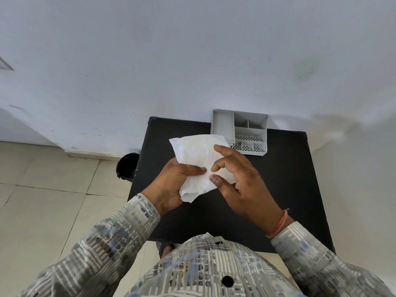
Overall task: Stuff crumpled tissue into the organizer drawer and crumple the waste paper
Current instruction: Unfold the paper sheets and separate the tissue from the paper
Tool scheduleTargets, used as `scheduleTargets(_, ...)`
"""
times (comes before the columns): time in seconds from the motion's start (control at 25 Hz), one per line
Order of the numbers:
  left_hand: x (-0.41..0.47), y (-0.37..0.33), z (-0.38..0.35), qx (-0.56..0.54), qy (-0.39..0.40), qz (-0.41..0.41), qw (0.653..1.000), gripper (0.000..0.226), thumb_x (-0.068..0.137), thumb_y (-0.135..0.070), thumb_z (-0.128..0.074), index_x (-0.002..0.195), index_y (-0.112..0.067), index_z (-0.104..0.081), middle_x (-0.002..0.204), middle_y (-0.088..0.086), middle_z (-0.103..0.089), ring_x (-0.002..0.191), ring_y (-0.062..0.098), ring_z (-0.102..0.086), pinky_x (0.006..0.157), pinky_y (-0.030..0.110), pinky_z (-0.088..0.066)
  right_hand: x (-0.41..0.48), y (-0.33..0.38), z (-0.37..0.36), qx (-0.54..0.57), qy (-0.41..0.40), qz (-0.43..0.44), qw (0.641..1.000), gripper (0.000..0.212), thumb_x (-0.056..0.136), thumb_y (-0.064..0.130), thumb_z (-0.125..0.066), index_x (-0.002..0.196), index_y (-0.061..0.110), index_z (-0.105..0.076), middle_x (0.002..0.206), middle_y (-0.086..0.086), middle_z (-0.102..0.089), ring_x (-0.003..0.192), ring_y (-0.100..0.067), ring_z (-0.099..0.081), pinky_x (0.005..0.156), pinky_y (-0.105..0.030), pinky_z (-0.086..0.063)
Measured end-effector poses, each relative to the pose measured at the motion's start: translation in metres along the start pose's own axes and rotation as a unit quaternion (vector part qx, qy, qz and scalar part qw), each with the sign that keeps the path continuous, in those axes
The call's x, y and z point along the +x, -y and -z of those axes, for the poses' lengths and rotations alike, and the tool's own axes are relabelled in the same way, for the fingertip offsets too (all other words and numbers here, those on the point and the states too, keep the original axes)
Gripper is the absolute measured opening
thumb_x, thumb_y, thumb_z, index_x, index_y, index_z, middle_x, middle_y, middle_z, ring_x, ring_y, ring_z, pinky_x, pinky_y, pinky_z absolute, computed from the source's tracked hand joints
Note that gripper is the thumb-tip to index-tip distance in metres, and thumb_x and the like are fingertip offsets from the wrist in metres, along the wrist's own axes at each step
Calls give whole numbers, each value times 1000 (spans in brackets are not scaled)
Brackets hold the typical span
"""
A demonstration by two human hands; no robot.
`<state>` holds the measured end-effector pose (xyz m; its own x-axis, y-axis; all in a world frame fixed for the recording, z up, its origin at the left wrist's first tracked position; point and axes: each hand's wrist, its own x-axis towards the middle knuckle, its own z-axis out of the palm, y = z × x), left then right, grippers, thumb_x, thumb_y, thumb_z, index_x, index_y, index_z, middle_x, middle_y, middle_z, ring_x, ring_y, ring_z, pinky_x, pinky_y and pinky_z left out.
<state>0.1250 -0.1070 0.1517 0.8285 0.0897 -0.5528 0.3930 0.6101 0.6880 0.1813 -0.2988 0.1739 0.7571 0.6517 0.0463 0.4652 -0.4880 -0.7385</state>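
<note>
Dark counter (289, 179) carries the grey organizer (240, 133) at its far edge. The tissue (197, 151) is held above it, mostly flat (crumpling barely begun). The left hand (171, 183) clamps its lower edge and the right hand (242, 185) fingers (225, 154) pinch the middle; next, ball it tight before reaching for the drawer.

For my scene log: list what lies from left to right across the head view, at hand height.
Black bin → left hand → white tissue → right hand. The grey organizer is left out because it overlaps the right hand's span.
</note>
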Motion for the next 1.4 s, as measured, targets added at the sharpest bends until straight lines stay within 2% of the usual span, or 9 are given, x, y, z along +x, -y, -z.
scheduleTargets(0.2,-4,-2,-8,0,-31,9,999,40,92,9,-67,122,-16,-71,103,8,-84,90,29,-81,67,43,-66,-7,-2,7,27,22,-31,999,5,92,30,-74,96,32,-73,156,19,-49,148,-3,-38,121,-42,-37)
scheduleTargets(0.44,9,-5,4,-97,-137,64,984,42,91,3,-74,131,-6,-66,120,20,-78,101,40,-77,56,44,-64,-31,-11,19,-8,87,5,996,5,93,32,-71,96,36,-71,135,18,-67,151,2,-33,120,-47,-39)
scheduleTargets(0.56,9,-6,8,-95,-135,57,985,46,89,2,-76,133,-7,-67,123,20,-78,108,43,-76,62,47,-65,-33,-4,23,10,8,6,1000,7,96,34,-68,97,31,-75,114,12,-74,141,0,-48,112,-47,-47)
scheduleTargets(0.68,8,-2,7,-80,-117,66,988,50,88,1,-77,136,-9,-66,127,20,-77,113,45,-75,75,52,-64,-16,7,16,-86,-109,48,989,21,95,35,-67,109,23,-77,128,4,-73,135,-13,-56,116,-48,-42)
scheduleTargets(0.8,3,2,-3,-73,-57,83,992,47,93,-6,-73,140,-7,-65,129,20,-76,112,42,-75,84,53,-63,3,2,2,-254,-13,68,965,26,90,38,-69,113,28,-76,150,-4,-60,145,-26,-48,122,-63,-27)
scheduleTargets(0.88,0,0,-7,-64,-38,79,994,41,97,-16,-71,136,-6,-66,122,20,-78,104,38,-77,83,52,-65,8,-5,-1,-256,10,72,964,18,91,36,-68,104,28,-79,149,-5,-61,141,-26,-52,121,-65,-28)
scheduleTargets(1.04,-9,-2,-6,-37,19,72,997,61,87,-38,-78,136,-3,-65,131,23,-74,118,42,-72,99,62,-58,6,-9,-3,-162,-43,42,985,17,96,32,-63,103,23,-76,116,3,-76,105,-15,-68,102,-50,-51)
scheduleTargets(1.2,-19,9,-13,86,40,55,994,59,86,-49,-77,128,-9,-69,121,20,-78,110,37,-77,96,59,-61,9,-9,-15,-12,-49,-86,995,11,99,26,-63,102,21,-73,96,6,-76,86,-13,-70,78,-33,-60)
scheduleTargets(1.4,-9,25,1,252,-80,-26,964,62,84,-8,-85,140,-16,-60,124,8,-75,110,28,-75,85,51,-67,8,-19,-25,33,-28,-169,985,6,102,23,-63,101,19,-68,94,8,-70,82,-7,-66,69,-15,-47)
